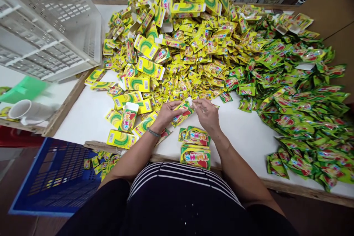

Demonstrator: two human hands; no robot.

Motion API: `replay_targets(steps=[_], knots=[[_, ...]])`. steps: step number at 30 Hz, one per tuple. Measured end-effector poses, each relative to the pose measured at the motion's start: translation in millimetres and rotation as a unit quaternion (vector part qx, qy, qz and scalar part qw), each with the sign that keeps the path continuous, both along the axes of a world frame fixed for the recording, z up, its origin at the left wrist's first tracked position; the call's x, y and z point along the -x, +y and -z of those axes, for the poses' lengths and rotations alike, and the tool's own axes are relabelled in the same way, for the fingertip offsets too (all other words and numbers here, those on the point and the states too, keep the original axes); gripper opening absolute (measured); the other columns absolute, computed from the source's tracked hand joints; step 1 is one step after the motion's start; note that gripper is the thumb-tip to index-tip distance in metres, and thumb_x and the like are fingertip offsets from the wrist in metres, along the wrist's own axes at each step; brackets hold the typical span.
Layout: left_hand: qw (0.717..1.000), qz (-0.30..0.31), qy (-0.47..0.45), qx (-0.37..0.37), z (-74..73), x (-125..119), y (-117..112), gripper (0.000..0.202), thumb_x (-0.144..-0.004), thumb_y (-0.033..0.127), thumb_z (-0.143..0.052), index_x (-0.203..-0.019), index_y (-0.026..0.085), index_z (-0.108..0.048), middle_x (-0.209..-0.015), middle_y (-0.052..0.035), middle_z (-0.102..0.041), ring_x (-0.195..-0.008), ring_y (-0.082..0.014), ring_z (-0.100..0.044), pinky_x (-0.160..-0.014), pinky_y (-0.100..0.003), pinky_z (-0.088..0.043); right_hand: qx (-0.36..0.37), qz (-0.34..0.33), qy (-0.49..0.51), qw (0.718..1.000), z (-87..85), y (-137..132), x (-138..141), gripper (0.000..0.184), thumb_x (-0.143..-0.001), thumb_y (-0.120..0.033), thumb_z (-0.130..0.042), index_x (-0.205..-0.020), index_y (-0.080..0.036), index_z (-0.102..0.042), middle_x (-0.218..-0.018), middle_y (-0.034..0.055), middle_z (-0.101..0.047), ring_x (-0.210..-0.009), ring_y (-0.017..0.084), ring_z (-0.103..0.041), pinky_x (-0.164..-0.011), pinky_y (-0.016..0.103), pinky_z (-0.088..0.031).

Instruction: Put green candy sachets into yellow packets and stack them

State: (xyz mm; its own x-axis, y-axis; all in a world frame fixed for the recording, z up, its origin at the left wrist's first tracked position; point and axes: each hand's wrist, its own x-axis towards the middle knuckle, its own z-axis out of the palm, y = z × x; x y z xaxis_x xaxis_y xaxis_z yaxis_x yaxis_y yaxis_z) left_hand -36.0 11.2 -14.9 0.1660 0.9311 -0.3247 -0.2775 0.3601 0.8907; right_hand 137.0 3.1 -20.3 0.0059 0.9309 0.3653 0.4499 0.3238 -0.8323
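Note:
My left hand [166, 113] grips a small green and yellow carton [181, 117] marked with a red fruit, held tilted over the table's front. At the carton's upper end, my right hand [207, 115] pinches by the white flap [189, 101], its fingers closed. Just below the hands lie two short stacks of flat TWINS sachets or cartons [195, 156], close to my body. Left of my left wrist are several yellow cartons [121, 138], and one carton [129, 117] with its white end flap standing up.
A tall heap of yellow cartons and sachets [190, 40] covers the table's back. Green sachets [301, 118] spread over the right side. A white crate [92, 40] stands at the left, near a white mug [20, 110]. A blue crate [59, 177] holding small packets sits below the edge.

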Motion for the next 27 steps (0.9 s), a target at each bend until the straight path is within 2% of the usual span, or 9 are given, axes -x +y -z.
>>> replay_targets(steps=[5, 8, 10, 13, 16, 18, 21, 24, 27], knots=[[0.999, 0.028, -0.012, -0.021, -4.0, -2, -4, 0.054, -0.055, 0.032, -0.090, -0.101, 0.014, -0.069, -0.069, 0.0011, -0.070, -0.061, -0.0118, -0.063, -0.063, -0.023, -0.049, 0.129, -0.108, 0.110, 0.980, -5.1, -5, 8, 0.026, -0.088, -0.043, -0.059, -0.106, -0.024, -0.061, -0.095, 0.0047, -0.071, -0.081, 0.020, -0.069, -0.079, 0.039, -0.055], [0.999, -0.007, -0.012, -0.034, -7.1, -5, -5, 0.069, -0.062, 0.038, -0.086, -0.122, 0.020, -0.058, -0.068, 0.0032, -0.068, -0.055, -0.0113, -0.060, -0.057, -0.022, -0.047, 0.089, -0.030, 0.146, 0.985, -4.4, -4, 8, 0.031, -0.085, -0.044, -0.064, -0.107, -0.024, -0.059, -0.103, 0.0056, -0.069, -0.099, 0.022, -0.065, -0.088, 0.041, -0.053], [0.998, -0.040, -0.025, -0.045, -8.4, -6, -5, 0.072, -0.066, 0.042, -0.083, -0.128, 0.022, -0.052, -0.075, 0.0016, -0.069, -0.059, -0.0125, -0.062, -0.059, -0.024, -0.048, 0.063, 0.019, 0.142, 0.988, -1.5, -3, 7, 0.032, -0.080, -0.044, -0.069, -0.104, -0.024, -0.062, -0.110, 0.0067, -0.066, -0.109, 0.023, -0.060, -0.093, 0.041, -0.050], [0.995, -0.055, -0.020, -0.079, -7.9, -7, -4, 0.065, -0.067, 0.042, -0.082, -0.122, 0.024, -0.053, -0.091, -0.0009, -0.070, -0.071, -0.0136, -0.064, -0.066, -0.024, -0.050, 0.115, -0.032, 0.176, 0.977, 4.0, -2, 8, 0.033, -0.081, -0.044, -0.068, -0.106, -0.023, -0.065, -0.099, 0.0053, -0.068, -0.095, 0.021, -0.064, -0.082, 0.037, -0.053], [0.993, -0.003, 0.005, -0.116, -4.6, -6, -6, 0.054, -0.067, 0.038, -0.083, -0.112, 0.022, -0.058, -0.099, -0.0017, -0.069, -0.084, -0.0146, -0.064, -0.077, -0.025, -0.050, 0.140, -0.067, 0.170, 0.973, 7.3, -3, 8, 0.029, -0.085, -0.047, -0.061, -0.097, -0.021, -0.068, -0.084, 0.0022, -0.068, -0.076, 0.017, -0.062, -0.073, 0.033, -0.053], [0.991, 0.026, 0.014, -0.128, -2.2, -5, -6, 0.048, -0.067, 0.037, -0.083, -0.106, 0.021, -0.061, -0.096, -0.0017, -0.068, -0.085, -0.0145, -0.063, -0.080, -0.025, -0.049, 0.138, -0.069, 0.137, 0.978, 7.9, -4, 7, 0.030, -0.085, -0.050, -0.060, -0.088, -0.021, -0.069, -0.079, 0.0011, -0.066, -0.069, 0.016, -0.059, -0.069, 0.032, -0.052], [0.993, 0.021, 0.008, -0.115, -1.1, -6, -7, 0.045, -0.068, 0.038, -0.082, -0.104, 0.019, -0.062, -0.086, -0.0002, -0.067, -0.076, -0.0129, -0.062, -0.074, -0.024, -0.048, 0.140, -0.078, 0.112, 0.981, 7.6, -4, 5, 0.033, -0.086, -0.052, -0.058, -0.088, -0.021, -0.070, -0.073, -0.0002, -0.065, -0.066, 0.015, -0.058, -0.067, 0.031, -0.051], [0.996, 0.012, -0.014, -0.087, -3.9, -7, -6, 0.045, -0.068, 0.036, -0.082, -0.104, 0.020, -0.061, -0.083, 0.0008, -0.067, -0.073, -0.0122, -0.061, -0.071, -0.023, -0.047, 0.134, -0.100, 0.131, 0.977, 7.1, -2, 4, 0.036, -0.087, -0.052, -0.057, -0.105, -0.022, -0.069, -0.083, 0.0018, -0.069, -0.077, 0.018, -0.063, -0.073, 0.033, -0.053], [0.996, 0.012, -0.025, -0.079, -8.8, -7, -7, 0.047, -0.066, 0.037, -0.083, -0.104, 0.020, -0.060, -0.085, 0.0005, -0.067, -0.073, -0.0121, -0.062, -0.069, -0.023, -0.046, 0.151, -0.104, 0.153, 0.971, 5.5, 0, 3, 0.049, -0.087, -0.049, -0.060, -0.128, -0.024, -0.060, -0.092, 0.0031, -0.072, -0.080, 0.019, -0.066, -0.074, 0.034, -0.056]])
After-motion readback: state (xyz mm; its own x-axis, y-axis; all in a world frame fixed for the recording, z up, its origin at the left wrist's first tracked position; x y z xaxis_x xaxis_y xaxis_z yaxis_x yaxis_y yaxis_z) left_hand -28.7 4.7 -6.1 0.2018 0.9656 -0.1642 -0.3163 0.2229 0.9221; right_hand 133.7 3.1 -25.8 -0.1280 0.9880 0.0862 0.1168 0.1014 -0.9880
